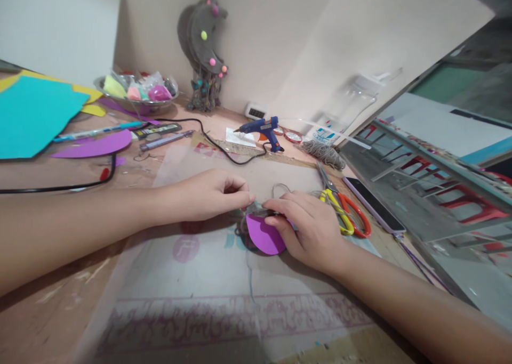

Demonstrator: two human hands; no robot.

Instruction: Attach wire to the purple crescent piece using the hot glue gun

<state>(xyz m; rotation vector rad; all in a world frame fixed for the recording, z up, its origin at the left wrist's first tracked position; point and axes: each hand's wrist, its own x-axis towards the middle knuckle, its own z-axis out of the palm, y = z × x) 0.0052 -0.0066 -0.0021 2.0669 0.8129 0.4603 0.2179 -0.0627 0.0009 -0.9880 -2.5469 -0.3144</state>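
Observation:
My right hand [310, 228] is closed on a purple paper disc [264, 236], gripping it by its right side and upper edge. Dark grey material lines the disc's upper edge, partly under my fingers. Just left of it, my left hand [212, 196] is closed in a pinch, with grey yarn at its fingertips; the exact grip is blurred. A thin strand of yarn [250, 273] trails down from the disc over the plastic sheet [188, 278]. Another loop of yarn rises behind my right fingers.
Scissors [346, 215] and a phone [374, 204] lie to the right. Behind are a blue glue gun [262, 129] with its black cord and a grey yarn bundle [324, 155]. Coloured paper [38, 119], pens and a bowl [138, 106] stand left; a moon-shaped ornament [204, 39] hangs at the wall.

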